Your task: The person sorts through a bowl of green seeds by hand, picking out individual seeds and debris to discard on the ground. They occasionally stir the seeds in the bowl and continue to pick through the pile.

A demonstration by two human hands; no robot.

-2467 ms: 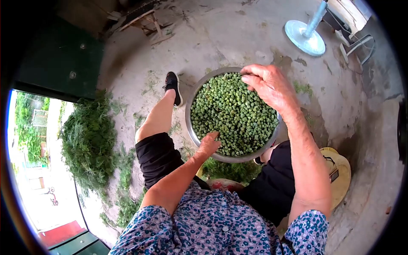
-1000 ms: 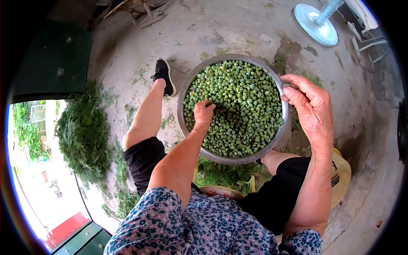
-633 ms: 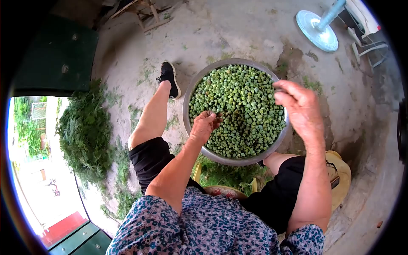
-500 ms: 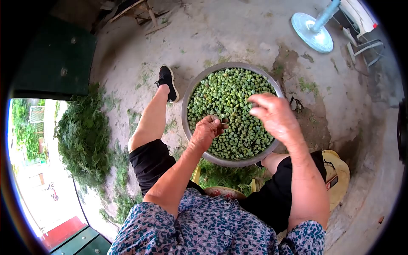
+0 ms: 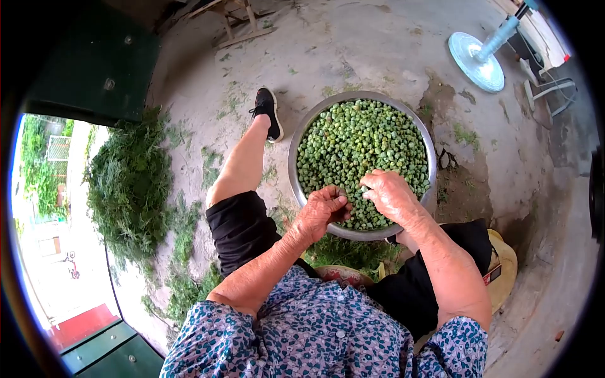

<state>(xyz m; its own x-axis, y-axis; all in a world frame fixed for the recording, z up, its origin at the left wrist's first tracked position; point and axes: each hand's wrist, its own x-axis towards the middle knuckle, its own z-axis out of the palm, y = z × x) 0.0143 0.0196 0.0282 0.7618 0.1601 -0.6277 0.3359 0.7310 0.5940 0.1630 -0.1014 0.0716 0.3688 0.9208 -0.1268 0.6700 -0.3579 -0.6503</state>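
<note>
A wide metal basin (image 5: 294, 157) full of small round green pods (image 5: 359, 135) stands on the floor between my legs. Over its near left part is my left hand (image 5: 323, 209), its fingers curled together and their tips dark; whatever they hold is too small to make out. My right hand (image 5: 389, 194) is just to the right, above the pods, with thumb and fingers pinched on a small green pod (image 5: 365, 189). A narrow gap parts the two hands.
Feathery green plants (image 5: 129, 189) lie heaped at the left, with more (image 5: 353, 252) under the basin's near edge. A pale blue stand base (image 5: 477, 62) is at the upper right, a wooden stool (image 5: 242, 28) at the top. A straw hat (image 5: 502, 271) rests by my right thigh.
My right hand has come down and inward towards my left hand, which is a little lower and further right in view. The whole view has shifted slightly.
</note>
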